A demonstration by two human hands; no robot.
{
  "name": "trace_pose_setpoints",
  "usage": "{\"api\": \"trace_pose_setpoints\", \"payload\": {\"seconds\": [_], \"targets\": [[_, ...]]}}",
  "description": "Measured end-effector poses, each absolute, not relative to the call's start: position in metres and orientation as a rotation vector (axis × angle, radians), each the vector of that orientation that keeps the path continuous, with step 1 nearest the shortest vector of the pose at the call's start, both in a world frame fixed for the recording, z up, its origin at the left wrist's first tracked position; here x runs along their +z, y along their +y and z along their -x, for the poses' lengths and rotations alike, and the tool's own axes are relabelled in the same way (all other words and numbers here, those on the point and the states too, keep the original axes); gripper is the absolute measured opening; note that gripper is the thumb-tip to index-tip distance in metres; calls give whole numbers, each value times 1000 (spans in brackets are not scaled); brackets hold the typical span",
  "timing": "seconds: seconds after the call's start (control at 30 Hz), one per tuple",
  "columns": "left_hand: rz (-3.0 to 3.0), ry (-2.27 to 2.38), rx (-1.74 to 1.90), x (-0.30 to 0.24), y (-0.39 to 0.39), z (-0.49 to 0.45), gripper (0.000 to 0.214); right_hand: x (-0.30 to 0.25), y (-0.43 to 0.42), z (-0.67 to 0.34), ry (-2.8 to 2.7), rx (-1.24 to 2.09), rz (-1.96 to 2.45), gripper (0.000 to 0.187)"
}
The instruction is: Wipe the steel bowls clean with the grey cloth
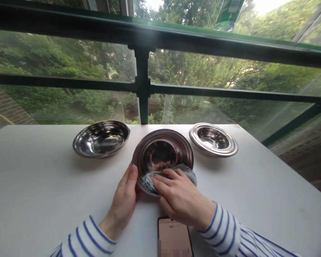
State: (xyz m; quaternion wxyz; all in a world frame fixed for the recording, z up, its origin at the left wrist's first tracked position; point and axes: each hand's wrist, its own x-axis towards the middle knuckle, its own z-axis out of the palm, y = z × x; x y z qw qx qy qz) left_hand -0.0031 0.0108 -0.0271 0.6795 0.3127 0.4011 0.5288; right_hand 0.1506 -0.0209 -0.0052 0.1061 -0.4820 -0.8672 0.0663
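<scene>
Round, shiny metal bowl with dark reflections and broad ridged rim: midway along far edge of white surface, set in from it, tilted toward near edge. Held at left rim by left hand, thumb on top, other fingers hidden below. Crumpled grey-blue cloth: pressed against near inner rim under close-set fingers of right hand. Smooth silver metal bowl: by far edge, toward far left corner. Silver metal bowl with ridged rim: near far right corner. Black-edged phone, pinkish screen: toward near edge, just beside right hand.
</scene>
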Motion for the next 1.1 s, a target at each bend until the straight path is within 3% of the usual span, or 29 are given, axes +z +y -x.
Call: {"api": "trace_pose_setpoints", "payload": {"seconds": [0.1, 0.33, 0.53, 0.77, 1.0, 1.1], "targets": [[-663, 873, 1185, -25, 11, 3, 47, -7, -19, -143, -2547, 222, 1365, 44], [-677, 892, 1166, -22, 10, 3, 47, 2, -25, -159, -2576, 162, 1541, 25], [-631, 863, 1186, -21, 9, 2, 50, -9, -18, -138, -2501, 224, 1379, 45], [-673, 945, 1183, -17, 14, 7, 45, 1, -21, -154, -2568, 131, 1522, 18], [-610, 889, 1184, -18, 12, 3, 46, -14, -19, -129, -2417, 182, 1386, 43], [-636, 894, 1190, -16, 13, 5, 47, -13, -18, -133, -2484, 173, 1380, 34]]}}
